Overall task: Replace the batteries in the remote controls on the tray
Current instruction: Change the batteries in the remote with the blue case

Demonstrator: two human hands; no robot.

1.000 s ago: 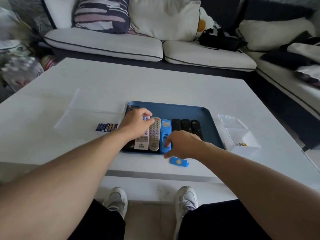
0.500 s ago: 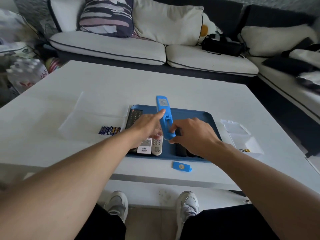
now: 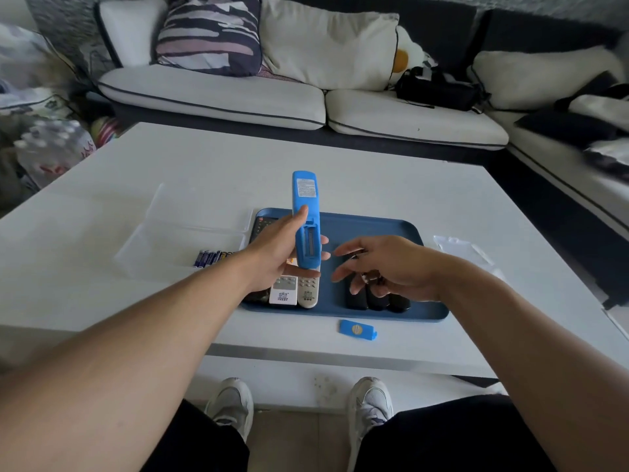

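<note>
Head-worn view, facing forward and down

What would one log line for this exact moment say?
step: battery swap | left hand: holds blue remote upright, compartment open | right hand: open, apart | cover: on table

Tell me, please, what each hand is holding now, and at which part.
The left hand grips the blue remote around its lower half, beside the open battery compartment. The right hand holds nothing; its fingers are spread.
</note>
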